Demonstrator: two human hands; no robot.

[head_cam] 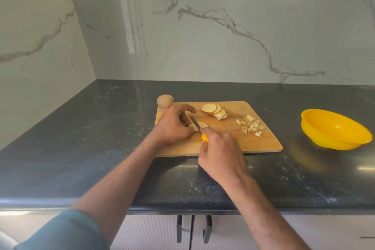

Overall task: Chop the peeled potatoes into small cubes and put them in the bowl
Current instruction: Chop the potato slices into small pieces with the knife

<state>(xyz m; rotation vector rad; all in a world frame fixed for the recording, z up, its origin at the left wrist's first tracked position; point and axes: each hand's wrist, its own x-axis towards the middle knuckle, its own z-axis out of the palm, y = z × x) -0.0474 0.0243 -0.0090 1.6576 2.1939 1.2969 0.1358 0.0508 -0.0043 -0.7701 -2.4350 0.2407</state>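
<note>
Board (233, 140) near table (81, 148) front edge; one bowl (334, 132) right. Our left hand (174, 126) pinches potato piece (199, 125); right hand (221, 156) grips knife (195, 123).

On a rectangular wooden chopping board (233, 140) lying on a dark speckled stone counter (81, 148), the left hand (174, 124) holds down a pale potato piece (199, 125); the right hand (220, 153) grips the yellow handle of a small knife (195, 123) whose blade lies across that piece. A fan of round potato slices (215, 110) lies farther back on the board; a heap of small potato cubes (251, 125) lies to its right; a whole brown potato (165, 100) sits at the board's far left corner; a yellow plastic bowl (334, 132) stands on the counter, well apart to the right.
</note>
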